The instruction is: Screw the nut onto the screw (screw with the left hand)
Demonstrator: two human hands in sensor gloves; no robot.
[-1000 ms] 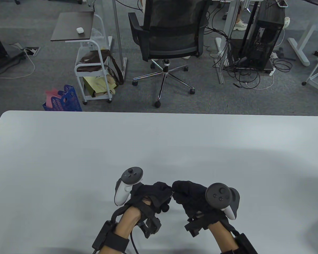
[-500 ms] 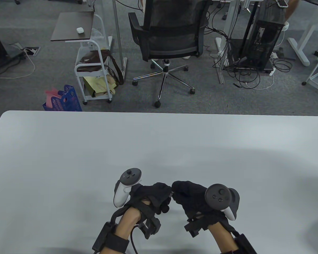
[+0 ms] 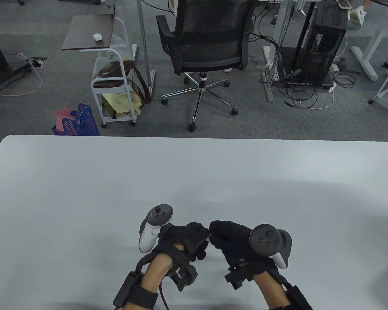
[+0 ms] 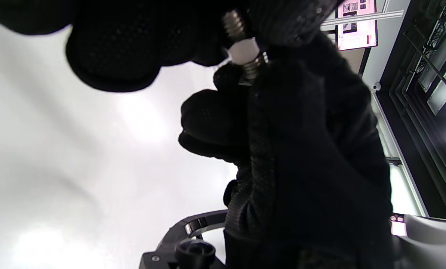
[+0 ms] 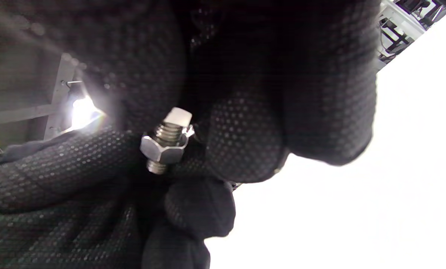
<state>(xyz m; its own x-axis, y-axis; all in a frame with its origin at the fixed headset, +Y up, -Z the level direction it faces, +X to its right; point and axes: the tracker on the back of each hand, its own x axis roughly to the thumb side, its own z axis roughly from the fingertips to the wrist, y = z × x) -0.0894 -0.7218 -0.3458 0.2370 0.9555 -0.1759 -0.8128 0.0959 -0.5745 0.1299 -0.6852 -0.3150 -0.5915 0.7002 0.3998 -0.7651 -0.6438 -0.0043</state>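
Both hands, left hand (image 3: 186, 238) and right hand (image 3: 230, 240), meet fingertip to fingertip at lower centre above the white desk (image 3: 84, 193), pinching between them the threaded screw (image 5: 169, 131) carrying a hexagonal nut (image 5: 162, 147), an office chair (image 3: 210, 48) standing beyond.

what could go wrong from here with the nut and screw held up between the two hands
1. The nut sits only partway along the screw, threads showing on both sides, so it is not yet tight.
2. Both are pinched by fingertips alone between the left hand and right hand, above the table; a slip may drop them.
3. The thick gloves hide the joint in the table view, so binding or cross-threading might go unnoticed.
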